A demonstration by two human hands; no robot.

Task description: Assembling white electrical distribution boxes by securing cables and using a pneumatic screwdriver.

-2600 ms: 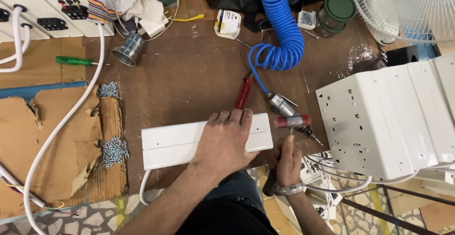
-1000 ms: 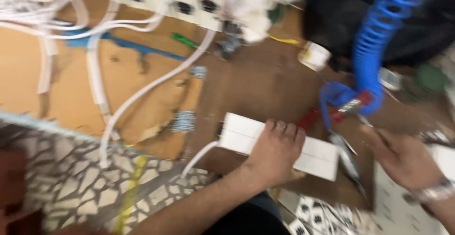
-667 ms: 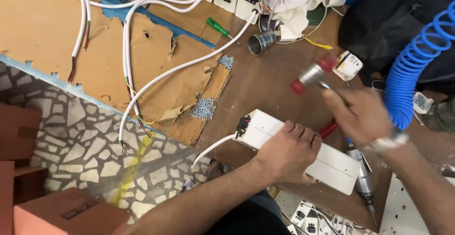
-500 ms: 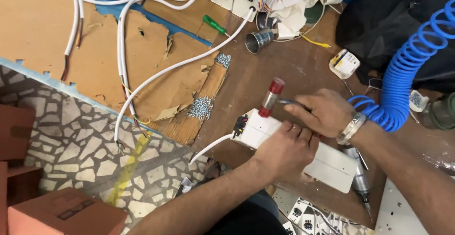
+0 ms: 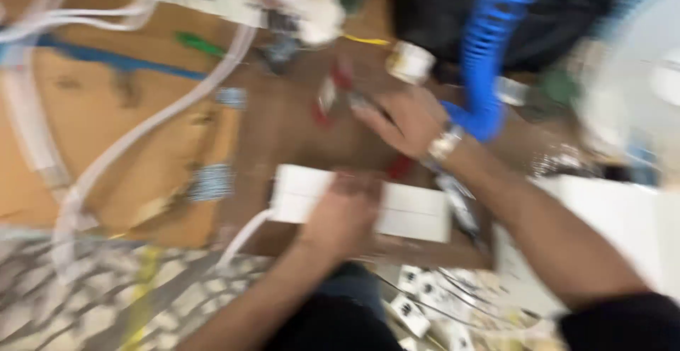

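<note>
Head view: blurred white rectangular box (image 5: pixel 418 213)

The brown wooden worktop (image 5: pixel 283 121) carries a long white plastic casing (image 5: pixel 418 213) near its front edge. Left of that casing lies a torn sheet of cardboard (image 5: pixel 92 121), crossed by white cables (image 5: pixel 127 149). A green-handled tool (image 5: pixel 198 41) lies toward the back, and a coiled blue air hose (image 5: pixel 489 46) rests farther right. The picture is blurred, so smaller items are unclear.
</note>
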